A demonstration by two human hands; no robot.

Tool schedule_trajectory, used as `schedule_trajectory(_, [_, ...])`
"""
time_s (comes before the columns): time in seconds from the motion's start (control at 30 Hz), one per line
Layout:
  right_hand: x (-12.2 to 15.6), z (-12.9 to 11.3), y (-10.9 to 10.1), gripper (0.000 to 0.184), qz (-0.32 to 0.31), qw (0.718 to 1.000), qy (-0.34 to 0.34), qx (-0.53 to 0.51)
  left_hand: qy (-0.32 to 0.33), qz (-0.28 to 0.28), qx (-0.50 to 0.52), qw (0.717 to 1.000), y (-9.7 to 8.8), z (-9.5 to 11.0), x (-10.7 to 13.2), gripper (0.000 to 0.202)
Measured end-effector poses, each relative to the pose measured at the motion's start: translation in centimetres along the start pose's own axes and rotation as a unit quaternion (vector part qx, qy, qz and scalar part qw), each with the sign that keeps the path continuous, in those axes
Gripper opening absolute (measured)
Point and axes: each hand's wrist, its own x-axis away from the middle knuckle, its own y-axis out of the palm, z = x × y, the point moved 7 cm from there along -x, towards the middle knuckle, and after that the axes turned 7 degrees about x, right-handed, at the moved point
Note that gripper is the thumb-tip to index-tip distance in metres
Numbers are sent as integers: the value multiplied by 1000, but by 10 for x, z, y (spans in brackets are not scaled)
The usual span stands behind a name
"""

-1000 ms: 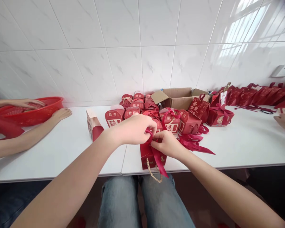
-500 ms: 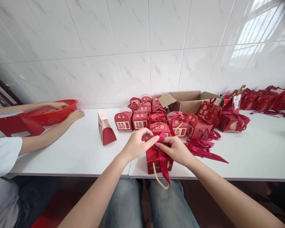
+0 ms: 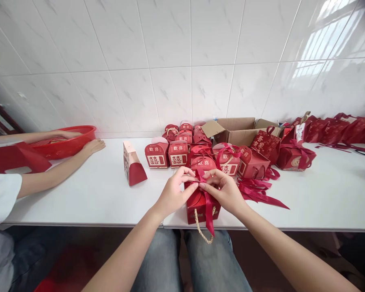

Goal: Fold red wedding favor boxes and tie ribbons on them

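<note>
A red gift box (image 3: 197,207) with a rope handle stands at the near edge of the white table (image 3: 91,194). A dark red ribbon (image 3: 209,211) runs over its top and hangs down its front. My left hand (image 3: 174,190) and my right hand (image 3: 223,188) meet above the box, fingers pinched on the ribbon where it is knotted. Loose red ribbons (image 3: 258,190) lie just right of my right hand.
Several finished red boxes (image 3: 178,152) cluster behind my hands, with an open cardboard carton (image 3: 237,129) at the wall. More red bags (image 3: 331,127) line the back right. At the left another person's hands (image 3: 93,146) rest by a red basket (image 3: 67,142). A folded red box (image 3: 134,164) stands alone.
My hands have come lower and closer together on the ribbon at the box top. The view has swung a little left since the earliest frame; the other person's arms have barely moved.
</note>
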Motion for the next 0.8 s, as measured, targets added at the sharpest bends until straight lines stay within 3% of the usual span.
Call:
schedule_trajectory(0.2, [4, -3, -3, 26, 40, 996, -42, 74, 42, 1, -22, 999, 0, 4, -1, 11])
schedule_trajectory(0.33, [10, -13, -7, 16, 102, 976, -109, 158, 38, 19, -32, 999, -1, 3, -3, 8])
schedule_trajectory(0.47, [14, -20, -9, 15, 125, 959, -145, 210, 33, 28, -30, 999, -1, 2, -5, 11])
schedule_trajectory(0.63, [16, -14, -11, 15, 136, 950, -133, 248, 56, 31, -33, 997, 0, 4, -5, 12])
schedule_trajectory(0.8, [10, 3, -10, 18, 82, 980, -46, 173, 101, 26, -44, 994, 4, 6, -4, 4])
